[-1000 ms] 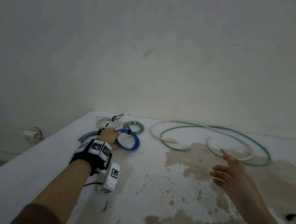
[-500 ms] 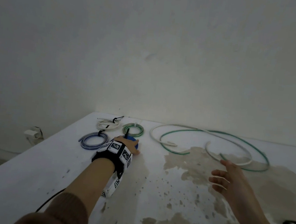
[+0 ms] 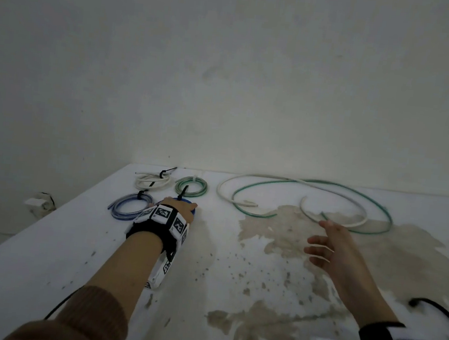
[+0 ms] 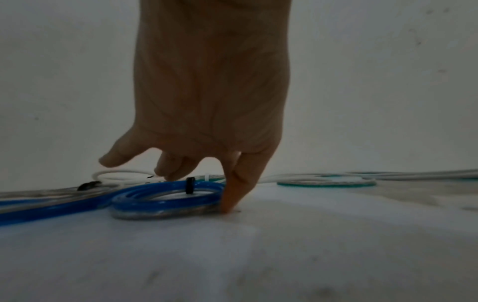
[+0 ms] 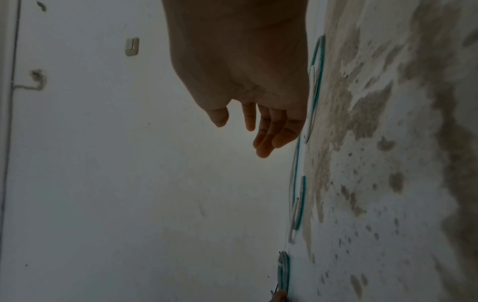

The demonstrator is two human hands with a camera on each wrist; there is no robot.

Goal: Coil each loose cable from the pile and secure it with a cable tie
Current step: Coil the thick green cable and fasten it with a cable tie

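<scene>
A blue cable coil [image 4: 165, 196] bound with a black tie [image 4: 190, 185] lies flat on the white table [image 3: 45, 248]. My left hand [image 3: 180, 209] covers most of it in the head view, where only a sliver of the blue coil [image 3: 184, 200] shows. In the left wrist view one straight finger of the left hand [image 4: 232, 194] touches the table at the coil's right edge, and the other fingers hang loose. My right hand [image 3: 326, 242] hovers open and empty just short of a loose white cable [image 3: 293, 180] and a loose green cable [image 3: 366, 194].
Tied coils lie at the back left: white [image 3: 152, 181], green [image 3: 191, 187], pale blue [image 3: 129, 206]. The wall stands right behind the table. Brown stains [image 3: 280, 230] cover the table's right half. A black lead [image 3: 437, 311] crosses the near right. The table's left edge drops away.
My left hand has shifted from the blue coil's left side to over it, fingers now at its right edge. My right hand has edged forward toward the loose cables.
</scene>
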